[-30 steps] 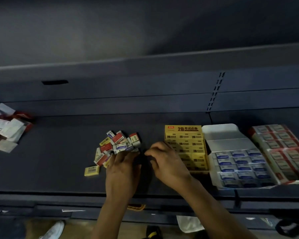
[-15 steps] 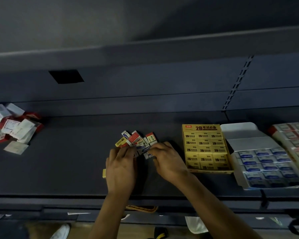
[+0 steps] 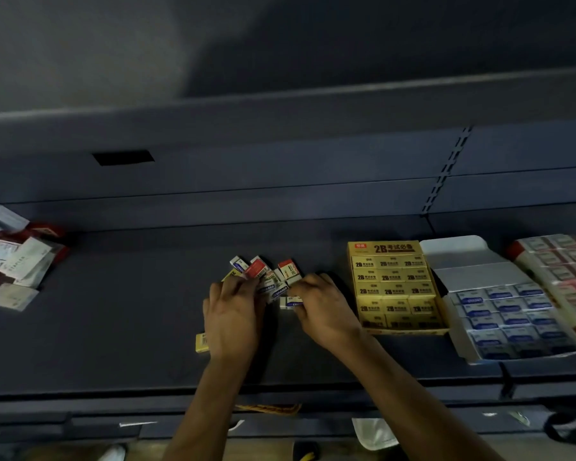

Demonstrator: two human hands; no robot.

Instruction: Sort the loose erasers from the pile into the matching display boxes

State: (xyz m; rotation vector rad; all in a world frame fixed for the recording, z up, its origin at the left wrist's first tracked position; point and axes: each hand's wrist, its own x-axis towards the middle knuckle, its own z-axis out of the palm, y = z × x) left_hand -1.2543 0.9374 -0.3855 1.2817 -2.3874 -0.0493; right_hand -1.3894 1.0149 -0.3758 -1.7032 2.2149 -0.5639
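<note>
Both hands are down on the dark shelf (image 3: 113, 327), right at the pile of erasers (image 3: 266, 274) in the middle. The left hand (image 3: 233, 314) has its fingers (image 3: 238, 289) bent over the near edge of the pile; can't tell if they've got hold of anything. The right hand (image 3: 323, 311) is curled up, pinching a blue-and-white eraser (image 3: 289, 301) just below the pile. One yellow eraser (image 3: 202, 342) sits apart by the left wrist. To the right, side by side: yellow box (image 3: 396, 287), blue box (image 3: 509, 314), red box (image 3: 566, 271).
</note>
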